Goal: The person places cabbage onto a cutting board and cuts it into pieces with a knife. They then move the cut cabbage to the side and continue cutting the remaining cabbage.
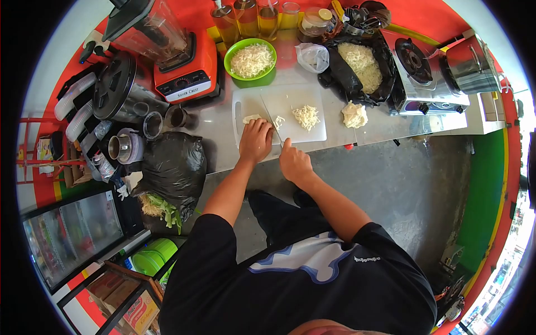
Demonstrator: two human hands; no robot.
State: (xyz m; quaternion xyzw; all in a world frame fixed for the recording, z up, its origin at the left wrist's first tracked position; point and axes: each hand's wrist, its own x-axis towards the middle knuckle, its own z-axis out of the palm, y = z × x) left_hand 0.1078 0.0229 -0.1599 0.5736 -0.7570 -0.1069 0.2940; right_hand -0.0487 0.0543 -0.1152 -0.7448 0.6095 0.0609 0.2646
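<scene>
My left hand [255,140] rests on the white cutting board [243,106], its fingers bent over a pale, cream-coloured piece of food [252,118] and holding it down. Gripped in my right hand [295,162] is a kitchen knife [269,110], its blade slanting across the board just right of my left fingers. Close beside the blade lie a few cut strips [280,121]. A larger heap of pale shreds [306,117] sits on the board's right half. Off the board, to the right, a whole pale lump [354,114] lies on the metal counter [218,139].
Behind the board stand a green bowl [228,62] of shreds and a black plastic bag [341,82] holding more. A red blender [187,72] is at the left, above a full black bag [173,162]. The gas stove [430,103] with a pot [472,64] occupies the right end.
</scene>
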